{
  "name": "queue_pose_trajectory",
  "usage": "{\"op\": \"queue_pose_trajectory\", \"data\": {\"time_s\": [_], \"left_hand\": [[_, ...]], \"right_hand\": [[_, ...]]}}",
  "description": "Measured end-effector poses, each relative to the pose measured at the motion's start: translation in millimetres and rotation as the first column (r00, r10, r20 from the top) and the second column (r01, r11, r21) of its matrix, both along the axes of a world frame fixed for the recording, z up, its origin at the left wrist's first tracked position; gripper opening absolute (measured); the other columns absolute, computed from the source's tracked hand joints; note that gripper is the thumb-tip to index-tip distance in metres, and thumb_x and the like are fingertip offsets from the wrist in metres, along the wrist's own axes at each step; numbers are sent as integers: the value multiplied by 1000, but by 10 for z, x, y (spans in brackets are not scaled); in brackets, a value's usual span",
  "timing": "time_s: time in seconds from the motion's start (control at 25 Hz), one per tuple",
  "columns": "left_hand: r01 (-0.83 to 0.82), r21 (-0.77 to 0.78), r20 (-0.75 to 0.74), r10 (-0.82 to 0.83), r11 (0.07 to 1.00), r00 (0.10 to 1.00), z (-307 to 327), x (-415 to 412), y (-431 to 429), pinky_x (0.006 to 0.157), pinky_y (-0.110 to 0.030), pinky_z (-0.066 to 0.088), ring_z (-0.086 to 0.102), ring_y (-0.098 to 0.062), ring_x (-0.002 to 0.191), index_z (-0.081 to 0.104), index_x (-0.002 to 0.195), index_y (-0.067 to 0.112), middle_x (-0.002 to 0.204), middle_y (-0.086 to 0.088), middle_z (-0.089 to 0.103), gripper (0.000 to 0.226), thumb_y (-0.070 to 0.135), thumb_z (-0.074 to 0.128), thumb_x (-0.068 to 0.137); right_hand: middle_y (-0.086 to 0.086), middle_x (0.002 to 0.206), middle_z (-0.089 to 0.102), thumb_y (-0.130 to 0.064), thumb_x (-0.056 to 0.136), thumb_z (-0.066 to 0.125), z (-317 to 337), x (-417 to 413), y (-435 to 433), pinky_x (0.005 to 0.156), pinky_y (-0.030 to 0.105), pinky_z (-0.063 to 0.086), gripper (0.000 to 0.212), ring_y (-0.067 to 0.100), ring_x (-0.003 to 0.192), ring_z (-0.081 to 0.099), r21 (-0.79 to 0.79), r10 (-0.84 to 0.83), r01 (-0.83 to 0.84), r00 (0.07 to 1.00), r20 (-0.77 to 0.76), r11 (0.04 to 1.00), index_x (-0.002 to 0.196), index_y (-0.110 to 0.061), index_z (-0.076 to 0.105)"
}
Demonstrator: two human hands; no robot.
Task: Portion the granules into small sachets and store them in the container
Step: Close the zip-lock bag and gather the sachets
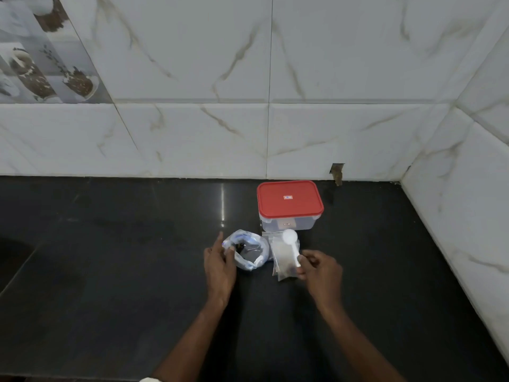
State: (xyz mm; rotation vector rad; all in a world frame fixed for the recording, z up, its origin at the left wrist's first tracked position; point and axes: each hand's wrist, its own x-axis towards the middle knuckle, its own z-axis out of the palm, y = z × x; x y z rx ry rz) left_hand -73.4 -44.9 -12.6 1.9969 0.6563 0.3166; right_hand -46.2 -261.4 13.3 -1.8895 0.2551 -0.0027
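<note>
I can read nothing here. The red lid (298, 209) has a small sticker (288, 197) (too blurred to make out), and the box (304, 224) wall below carries another label (286, 224), equally illegible.
</note>
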Motion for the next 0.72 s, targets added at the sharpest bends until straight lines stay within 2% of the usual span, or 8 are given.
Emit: {"op": "queue_pose_trajectory", "data": {"time_s": [0.08, 0.16, 0.24, 0.32, 0.4, 0.52, 0.64, 0.72], "left_hand": [[-14, 38, 6, 14, 999, 1000, 75, 78, 25, 92, -21, 41, 52, -4, 109, 65, 132, 19, 117, -4, 64, 36, 30, 53, 100], [-13, 57, -14, 14, 998, 1000, 41, 199, 90, 85, -36, 55, 67, -20, 98, 78, 104, 21, 97, -4, 72, 36, 43, 51, 92], [-33, 36, -64, 35, 999, 997, 82, 282, 102, 78, -32, 56, 71, -23, 88, 79, 98, 13, 89, -8, 74, 37, 41, 57, 88], [-38, 15, -106, 39, 999, 994, 238, 316, 54, 70, -25, 50, 70, -21, 80, 78, 98, 6, 85, -9, 76, 23, 23, 65, 88], [-34, -3, -134, 33, 999, 990, 328, 327, 16, 65, -24, 47, 68, -20, 75, 76, 93, 6, 80, -6, 73, 14, 11, 66, 84], [-42, -35, -154, 36, 999, 987, 347, 345, 23, 73, -36, 59, 71, -26, 76, 76, 91, 5, 79, -9, 75, 22, 13, 61, 78], [-54, -122, -120, 40, 991, 992, 293, 348, 104, 72, -47, 63, 74, -29, 72, 75, 89, 7, 78, -12, 76, 36, 27, 56, 65], [-31, -140, -110, 16, 990, 994, 259, 335, 146, 69, -49, 63, 75, -30, 71, 72, 88, 12, 79, -12, 76, 32, 29, 58, 64]], "right_hand": [[1, 72, 70, -14, 86, 67, -114, 35, -242, 63, 34, 51, 10, 20, 67, 68, -302, -35, 49, 998, 53, 952, 79, -19, 73], [5, 83, 64, -18, 90, 62, -227, 85, -374, 62, 33, 41, 12, 27, 74, 63, -577, -22, 61, 997, 74, 815, 82, -14, 70], [9, 88, 58, -18, 93, 57, -324, 148, -385, 60, 33, 39, 15, 33, 74, 61, -712, 18, 23, 999, 49, 702, 84, -10, 66], [13, 86, 56, -9, 90, 59, -398, 213, -319, 56, 33, 36, 9, 35, 70, 60, -774, 85, -27, 996, 34, 632, 83, -5, 64], [15, 85, 56, -2, 85, 61, -479, 286, -242, 53, 34, 36, 4, 36, 69, 59, -809, 149, -90, 989, -3, 581, 85, -2, 65], [16, 87, 57, 0, 86, 60, -555, 389, -166, 54, 38, 43, 6, 36, 71, 61, -812, 203, -173, 977, -68, 558, 88, -1, 66], [16, 85, 56, -5, 90, 60, -547, 445, -146, 56, 38, 44, 9, 37, 70, 60, -791, 200, -161, 978, -49, 591, 85, 0, 65], [13, 87, 58, -11, 93, 58, -490, 424, -135, 61, 38, 46, 13, 34, 73, 61, -713, 171, -87, 984, 47, 695, 87, -3, 66]]}}
